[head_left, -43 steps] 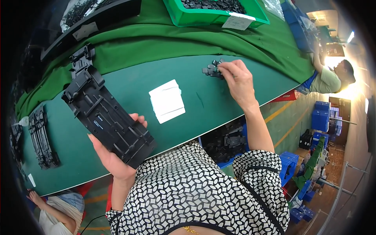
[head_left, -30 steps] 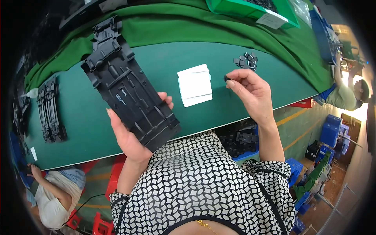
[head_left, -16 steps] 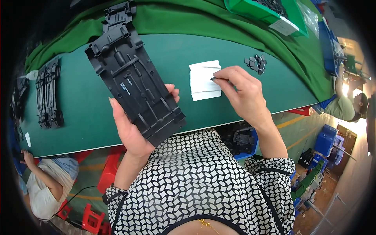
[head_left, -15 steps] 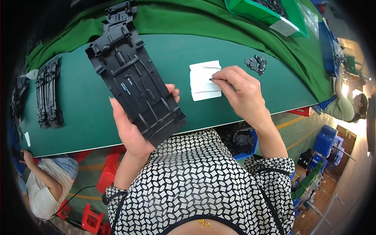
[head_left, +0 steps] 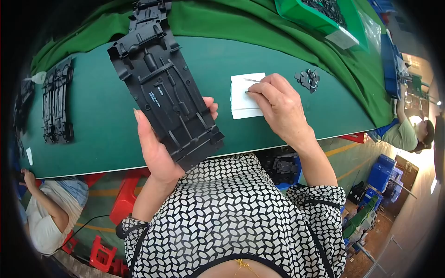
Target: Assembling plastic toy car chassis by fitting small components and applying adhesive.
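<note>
My left hand (head_left: 157, 155) is wrapped round the near end of a long black moulded plastic vehicle chassis (head_left: 160, 99), thumb on its left edge and fingers showing past its right edge. The chassis is tilted up above the table, its ribbed, pipe-like relief facing me. With thumb and forefinger pinched, my right hand (head_left: 282, 109) holds a small dark piece (head_left: 247, 92), whose shape I cannot make out, over a folded white cloth or paper pad (head_left: 240, 104). Right of the pad lies a loose pile of small flat black pieces (head_left: 307, 80).
Several black chassis parts (head_left: 58, 102) lie on the left of the green table (head_left: 102, 153). A green bin (head_left: 320, 18) of black pieces stands far right on green cloth (head_left: 208, 25). A blue crate (head_left: 296, 172) with black parts sits below the table edge. Other people are at both sides.
My right hand, still pinched, has moved slightly left over the white pad. The chassis stays in my left hand at nearly the same tilt. The whole view has shifted a little.
</note>
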`<action>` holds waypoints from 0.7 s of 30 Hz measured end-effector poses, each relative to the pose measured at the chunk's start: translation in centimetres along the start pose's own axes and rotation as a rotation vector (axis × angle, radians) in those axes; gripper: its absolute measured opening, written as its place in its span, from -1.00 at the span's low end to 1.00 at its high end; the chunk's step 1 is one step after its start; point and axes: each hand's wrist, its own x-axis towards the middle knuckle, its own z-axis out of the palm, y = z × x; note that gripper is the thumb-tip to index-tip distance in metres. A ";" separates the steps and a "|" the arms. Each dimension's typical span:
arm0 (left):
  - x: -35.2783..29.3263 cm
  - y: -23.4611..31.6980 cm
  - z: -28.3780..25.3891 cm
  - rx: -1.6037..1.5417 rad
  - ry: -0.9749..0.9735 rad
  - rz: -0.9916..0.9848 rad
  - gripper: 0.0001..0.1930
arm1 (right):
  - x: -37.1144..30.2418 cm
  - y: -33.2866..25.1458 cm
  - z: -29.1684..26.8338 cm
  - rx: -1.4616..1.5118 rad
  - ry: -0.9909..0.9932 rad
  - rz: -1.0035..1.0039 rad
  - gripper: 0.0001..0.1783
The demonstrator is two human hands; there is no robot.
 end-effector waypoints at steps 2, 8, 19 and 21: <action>-0.1 0.0 0.0 -0.007 0.000 0.001 -0.19 | 0.0 -0.3 -0.2 0.061 0.008 0.025 -0.90; -0.1 0.0 -0.2 0.000 -0.014 0.002 -0.19 | 0.0 -0.7 -1.4 0.167 0.024 0.185 -0.92; 0.0 -0.1 0.0 0.002 -0.008 -0.005 -0.18 | -0.5 0.2 -0.3 0.074 0.070 0.115 -0.91; 0.0 -0.2 0.1 -0.002 -0.011 -0.005 -0.18 | -0.5 0.3 -0.1 0.043 0.073 0.099 -0.90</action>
